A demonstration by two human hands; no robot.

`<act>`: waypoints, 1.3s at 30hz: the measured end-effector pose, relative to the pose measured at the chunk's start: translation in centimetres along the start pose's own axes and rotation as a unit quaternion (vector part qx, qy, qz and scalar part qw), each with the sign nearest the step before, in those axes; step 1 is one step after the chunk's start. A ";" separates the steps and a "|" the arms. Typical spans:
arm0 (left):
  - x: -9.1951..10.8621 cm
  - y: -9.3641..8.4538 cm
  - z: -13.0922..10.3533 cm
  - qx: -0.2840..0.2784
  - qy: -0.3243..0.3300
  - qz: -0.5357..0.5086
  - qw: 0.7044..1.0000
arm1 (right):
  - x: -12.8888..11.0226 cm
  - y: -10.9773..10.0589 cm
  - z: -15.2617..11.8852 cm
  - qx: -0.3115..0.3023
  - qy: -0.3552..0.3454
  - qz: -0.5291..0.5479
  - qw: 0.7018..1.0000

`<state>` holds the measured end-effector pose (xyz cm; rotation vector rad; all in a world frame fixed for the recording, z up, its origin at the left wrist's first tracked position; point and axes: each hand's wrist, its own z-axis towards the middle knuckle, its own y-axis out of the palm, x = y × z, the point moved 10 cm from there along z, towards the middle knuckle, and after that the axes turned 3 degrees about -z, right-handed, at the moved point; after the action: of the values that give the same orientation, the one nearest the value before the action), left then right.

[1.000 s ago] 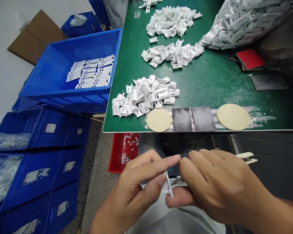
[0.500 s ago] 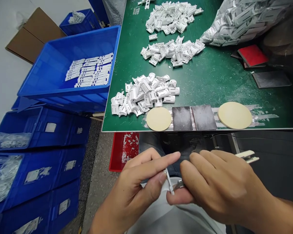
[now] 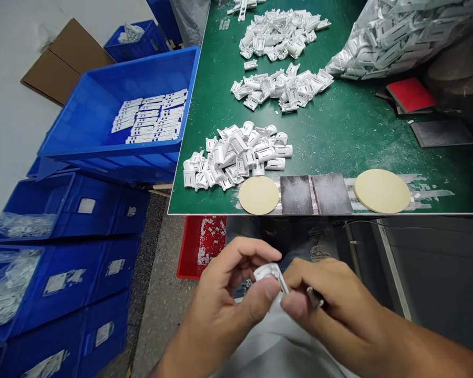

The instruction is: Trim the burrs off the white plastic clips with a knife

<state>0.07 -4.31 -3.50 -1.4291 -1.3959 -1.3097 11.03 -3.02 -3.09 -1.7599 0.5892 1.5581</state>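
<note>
So, both hands are busy over my lap, just off the near edge of the green table [image 3: 339, 139]. My left hand [image 3: 240, 294] has a curved white part [image 3: 266, 271] pinched, thumb on the near side and fingers curled round behind it. My right hand [image 3: 331, 304] is closed around a metal tool [image 3: 314, 297]; only a short bit of it pokes out by the thumb, so I can't tell what kind it is. My right thumb and fingers are right up at the other edge of the part, though whether they're pressing on it isn't clear from this angle.

Up on the table there's a near heap of white pieces [image 3: 240, 155] on the left, with a middle heap [image 3: 286, 89] and a far heap [image 3: 279, 34] past it. Along the front edge sit a left round pad [image 3: 259, 195], two dark squares [image 3: 296, 194] and a right round pad [image 3: 382, 190]. Back right, a clear bag [image 3: 402, 42] is stuffed with more white parts. Off to my left, a big blue bin [image 3: 142, 153] holds rows of flat white strips, and a red tray [image 3: 188, 247] under the table has white scraps in it.
</note>
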 end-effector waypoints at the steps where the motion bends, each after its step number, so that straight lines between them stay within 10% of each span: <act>1: -0.3 0.4 0.1 -0.012 -0.005 -0.049 0.999 | 1.2 0.8 0.0 -0.020 0.057 0.096 0.994; 5: -1.7 1.1 1.0 -0.023 -0.029 -0.205 0.978 | 2.7 2.7 -0.3 -0.035 0.141 0.246 0.958; 10: -3.3 0.9 1.7 0.006 -0.073 -0.318 0.945 | -0.1 -1.2 0.0 0.087 -0.004 -0.060 0.994; 13: -3.6 1.7 1.5 -0.004 -0.103 -0.374 0.922 | -3.9 -2.4 -0.8 0.183 -0.169 -0.272 0.930; 17: -3.2 2.8 1.1 -0.035 -0.113 -0.405 0.907 | -4.8 -1.3 -0.8 0.197 -0.218 -0.410 0.863; 39: -3.9 2.9 0.8 -0.012 -0.137 -0.416 0.899 | -4.6 -1.1 -0.3 0.206 -0.221 -0.476 0.826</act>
<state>3.52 -4.80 -6.99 -1.0695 -2.3462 -1.6622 11.27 -3.05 1.64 -1.0076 -0.1944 0.9402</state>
